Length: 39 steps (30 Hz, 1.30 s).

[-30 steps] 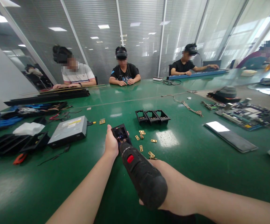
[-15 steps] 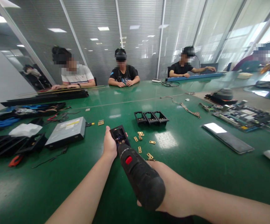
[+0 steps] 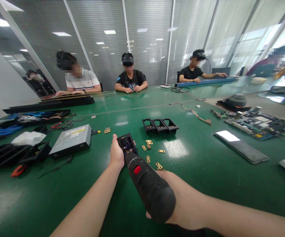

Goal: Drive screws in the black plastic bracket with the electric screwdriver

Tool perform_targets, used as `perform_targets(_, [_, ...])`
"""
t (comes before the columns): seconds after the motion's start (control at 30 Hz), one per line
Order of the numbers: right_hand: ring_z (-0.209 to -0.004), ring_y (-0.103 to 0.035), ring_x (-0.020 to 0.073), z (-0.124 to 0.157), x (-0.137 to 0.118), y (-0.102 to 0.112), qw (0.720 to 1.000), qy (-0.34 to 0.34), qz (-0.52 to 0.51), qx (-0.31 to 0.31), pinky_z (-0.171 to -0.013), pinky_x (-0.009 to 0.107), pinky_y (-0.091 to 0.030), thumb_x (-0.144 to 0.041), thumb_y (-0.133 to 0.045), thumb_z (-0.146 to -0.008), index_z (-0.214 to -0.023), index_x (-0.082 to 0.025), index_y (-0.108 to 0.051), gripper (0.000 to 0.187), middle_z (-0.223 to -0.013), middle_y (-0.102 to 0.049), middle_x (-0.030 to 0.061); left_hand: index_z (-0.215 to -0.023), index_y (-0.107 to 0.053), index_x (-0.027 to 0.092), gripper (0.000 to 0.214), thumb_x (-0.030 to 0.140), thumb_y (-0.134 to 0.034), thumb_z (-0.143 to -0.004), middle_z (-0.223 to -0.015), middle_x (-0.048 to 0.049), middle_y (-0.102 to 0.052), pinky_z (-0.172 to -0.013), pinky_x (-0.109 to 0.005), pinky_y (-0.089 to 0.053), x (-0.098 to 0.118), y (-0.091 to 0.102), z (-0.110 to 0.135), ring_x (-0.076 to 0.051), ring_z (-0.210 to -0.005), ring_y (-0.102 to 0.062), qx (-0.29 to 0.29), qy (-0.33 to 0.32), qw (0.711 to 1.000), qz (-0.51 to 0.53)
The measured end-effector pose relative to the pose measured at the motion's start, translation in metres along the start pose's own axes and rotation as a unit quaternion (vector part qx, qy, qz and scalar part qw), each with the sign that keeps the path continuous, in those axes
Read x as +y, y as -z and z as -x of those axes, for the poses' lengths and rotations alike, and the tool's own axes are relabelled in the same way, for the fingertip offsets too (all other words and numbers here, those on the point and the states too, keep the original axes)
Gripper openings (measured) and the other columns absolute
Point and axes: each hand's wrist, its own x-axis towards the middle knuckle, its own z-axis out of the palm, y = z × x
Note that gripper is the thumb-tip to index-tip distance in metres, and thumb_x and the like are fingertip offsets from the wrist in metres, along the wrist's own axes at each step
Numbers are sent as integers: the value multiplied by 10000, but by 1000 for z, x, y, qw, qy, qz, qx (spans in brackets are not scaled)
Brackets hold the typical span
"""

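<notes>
My left hand [image 3: 117, 154] is closed round the side of a small black plastic housing [image 3: 124, 140], with the thumb along its left edge. Brass-coloured parts show inside the housing. My right hand [image 3: 174, 187] grips a black cordless screwdriver [image 3: 148, 186] with a red switch. Its front end points into the housing, and the tip is hidden. To the right of the housing lie several loose brass plates [image 3: 161, 151]. Just beyond them stand three black housings [image 3: 160, 125] in a row, with small brass parts in them.
To the left are a silver disc drive [image 3: 72, 140], white tissue [image 3: 29, 138], more black frames [image 3: 6, 154] and an orange-handled tool [image 3: 18, 171]. At right lie a dark phone-like slab [image 3: 241, 147] and a circuit board [image 3: 258, 122]. Several people [image 3: 131, 79] sit across the green table [image 3: 196, 204].
Both hands keep the same hold on the housing and screwdriver. The whole view has shifted very slightly; nothing else visibly differs.
</notes>
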Motion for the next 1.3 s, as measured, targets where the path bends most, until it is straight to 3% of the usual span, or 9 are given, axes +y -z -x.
perform_targets(0.1, [-735, -531, 138, 0, -4, 1, 1000, 20, -17, -3, -731, 285, -539, -26, -857, -639, -905, -203, -603, 408, -834, -644, -36, -932, -751, 148, 633, 577, -347, -1164, -726, -143, -805, -707, -395, -693, 1, -2, 1, -316, -764, -853, 2, -3, 1000, -4])
perform_targets(0.33, [-764, -611, 178, 0, 1, 2, 1000, -10, 19, -8, -696, 311, -517, -199, -912, -715, -966, -208, -638, 372, -878, -711, 0, -880, -728, 162, 642, 565, -323, -1172, -674, -123, -782, -694, -368, -687, 4, -4, 6, -294, -735, -848, -2, -1, 1000, -9])
perform_targets(0.6, [-742, -580, 151, 1, 0, 3, 1000, -22, -3, 5, -677, 285, -508, -148, -921, -656, -933, -200, -631, 404, -843, -670, -28, -1003, -763, 142, 609, 592, -380, -1150, -709, -124, -806, -636, -366, -675, 1, 0, 2, -290, -656, -824, 4, -3, 1000, -5])
perform_targets(0.87, [-742, -540, 139, 0, -5, 3, 1000, 7, -23, -3, -759, 293, -576, 14, -853, -613, -874, -197, -603, 419, -830, -628, -37, -944, -751, 159, 626, 601, -362, -1157, -685, -104, -791, -620, -347, -660, -1, 2, -2, -271, -631, -811, -12, -6, 1000, -7])
perform_targets(1.3, [-737, -574, 164, 0, -6, 2, 1000, 19, -11, -5, -766, 317, -550, -118, -873, -654, -930, -216, -603, 398, -808, -650, -34, -1031, -765, 124, 646, 614, -361, -1148, -711, -128, -791, -621, -350, -643, -3, 2, -4, -298, -701, -824, -13, -10, 1000, -2])
